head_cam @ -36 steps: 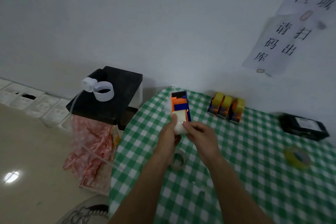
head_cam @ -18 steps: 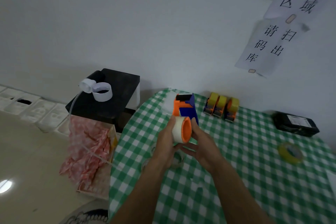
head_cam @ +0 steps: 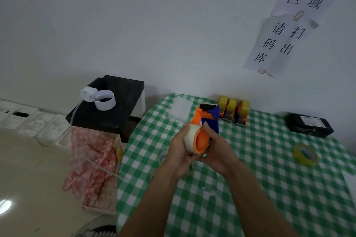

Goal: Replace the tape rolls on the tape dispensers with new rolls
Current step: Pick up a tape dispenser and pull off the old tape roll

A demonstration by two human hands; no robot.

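Above the tabletop (head_cam: 269, 179), your left hand (head_cam: 178, 152) curls round the tape roll (head_cam: 189, 134) and your right hand (head_cam: 218, 153) holds the tape dispenser (head_cam: 210, 120), whose long axis points away toward the wall (head_cam: 134, 25), roll end nearest you.

A pale wall (head_cam: 115, 25) with paper signs (head_cam: 277, 44) rises behind a black stand (head_cam: 115, 113).

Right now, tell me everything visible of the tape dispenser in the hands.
The tape dispenser looks plastic: orange body, blue side plate, black roller at its far end. It is held above the checked table, its round orange hub facing the camera with a whitish roll around it. The left hand grips the roll; the right hand holds the blue side.
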